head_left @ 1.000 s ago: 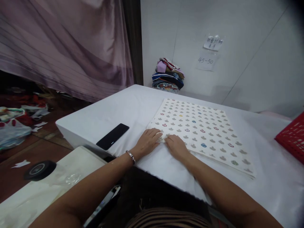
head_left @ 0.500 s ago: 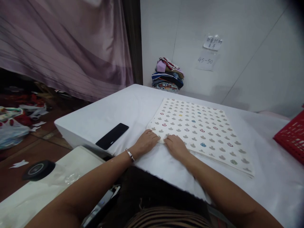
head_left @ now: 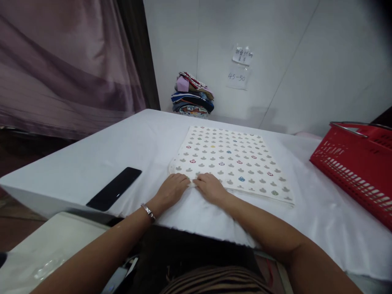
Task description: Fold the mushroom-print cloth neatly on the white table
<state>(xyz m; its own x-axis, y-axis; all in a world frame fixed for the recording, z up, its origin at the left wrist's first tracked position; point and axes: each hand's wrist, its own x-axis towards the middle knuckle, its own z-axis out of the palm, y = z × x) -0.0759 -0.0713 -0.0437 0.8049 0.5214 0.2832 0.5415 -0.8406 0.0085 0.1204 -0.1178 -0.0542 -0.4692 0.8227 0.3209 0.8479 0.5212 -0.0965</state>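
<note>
Cloth [head_left: 225, 153] lies flat on the table [head_left: 122, 141], left hand [head_left: 173, 189] and right hand [head_left: 211, 188] touching its near edge, probably steadying it; from here I can't tell if they're pinching.

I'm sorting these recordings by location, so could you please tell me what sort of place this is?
Probably an indoor textile workspace, though I can't be certain: a patterned cloth lies on a white-covered table, folded fabrics are stacked beyond it, and a handwritten "45-50" sheet is on the wall.
</note>
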